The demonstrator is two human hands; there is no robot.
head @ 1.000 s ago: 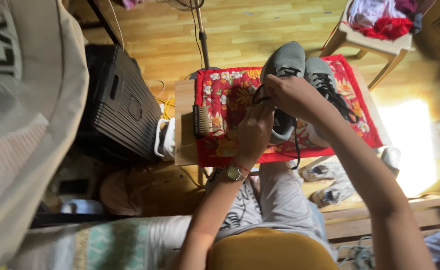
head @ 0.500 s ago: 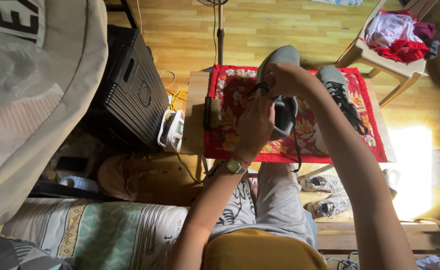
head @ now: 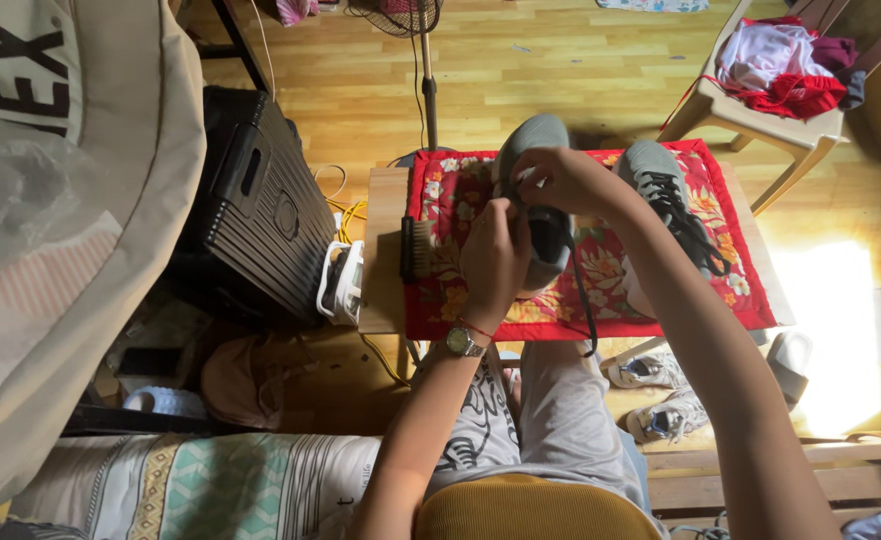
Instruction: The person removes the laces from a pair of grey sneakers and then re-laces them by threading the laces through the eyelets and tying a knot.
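A grey shoe (head: 538,190) is held over a red floral cloth (head: 600,290) on a low table (head: 382,250), its black lace (head: 578,290) pinched by the right hand (head: 550,180) while the left hand (head: 495,255) is closed around the shoe's side. A second shoe (head: 660,185) and a brush (head: 417,248) are seen beside it. The lace is best drawn evenly, the shoe kept steady.

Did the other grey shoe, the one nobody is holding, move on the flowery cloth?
No. The second grey shoe lies at the same far right corner of the red flowered cloth as before; only the camera shifted.
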